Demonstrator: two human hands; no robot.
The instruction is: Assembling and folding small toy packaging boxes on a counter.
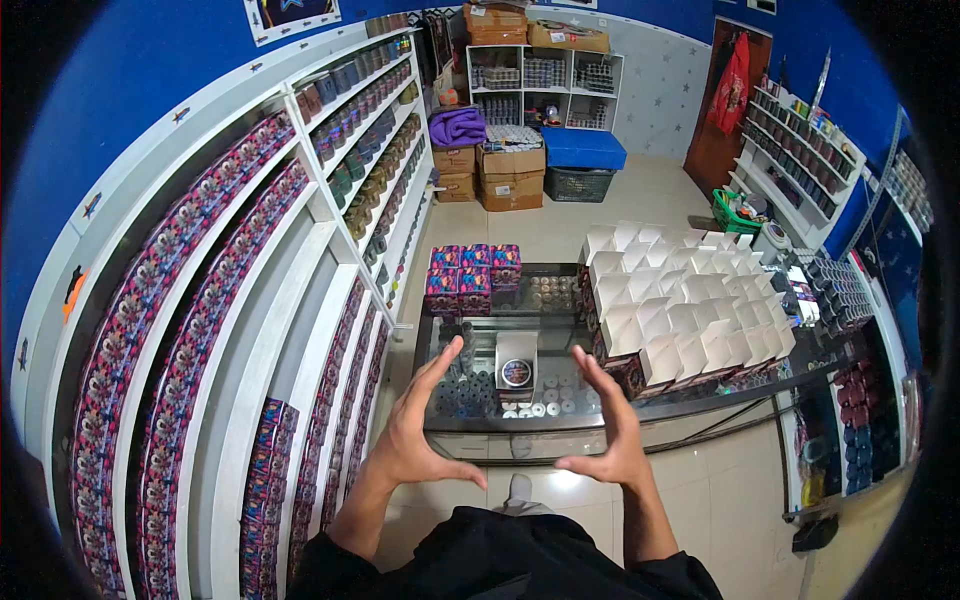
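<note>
My left hand (418,425) and my right hand (612,425) are raised in front of me, palms facing each other, fingers stretched and thumbs pointing inward. Neither holds anything. Between and beyond them, a small white box (517,350) stands on the glass counter (470,408) with its flap up. A round jar with a dark lid (516,373) shows in its opening. Beyond my right hand, many open boxes with white flaps (680,300) stand packed in rows. Closed, colourful printed boxes (473,278) are stacked at the counter's far left.
White shelves (330,210) along the left wall hold rows of printed boxes and jars. Cardboard boxes (512,180) and a dark crate with a blue lid (583,165) stand at the back. A green basket (737,212) and a rack of bottles (800,150) are at the right.
</note>
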